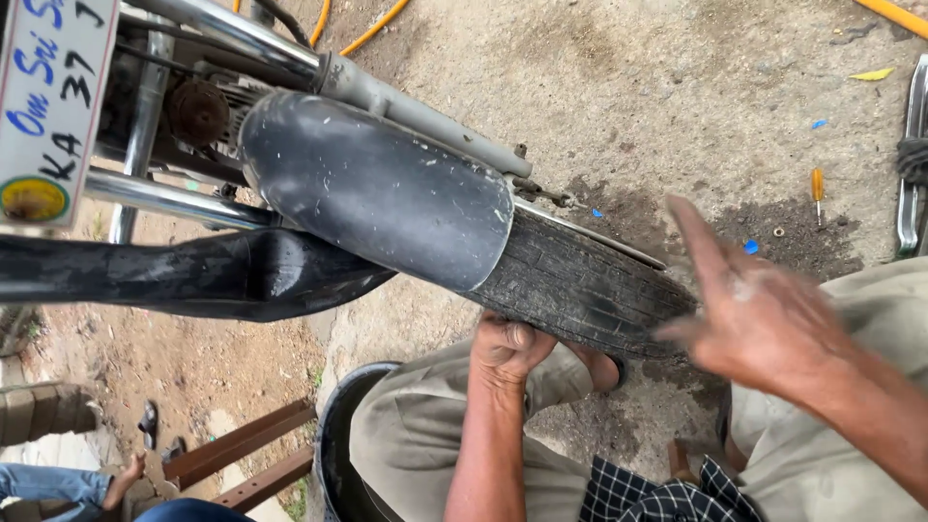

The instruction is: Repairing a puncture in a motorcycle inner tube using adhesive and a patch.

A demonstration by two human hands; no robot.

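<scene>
A motorcycle front wheel with a worn black tyre point(580, 285) stands before me, half covered by a black mudguard point(377, 188). My left hand point(509, 346) reaches up under the tyre with its fingers curled against the tread. My right hand point(749, 309) hovers blurred just to the right of the tyre, fingers spread, holding nothing. My knees in khaki trousers point(416, 435) sit on either side of the wheel.
Chrome fork tubes point(193, 19) and a white number plate point(48, 106) are at upper left. A yellow-handled screwdriver point(818, 188) lies on the stained concrete. A black rubber tub point(329, 435) sits by my left knee. Another person's foot point(124, 480) shows at bottom left.
</scene>
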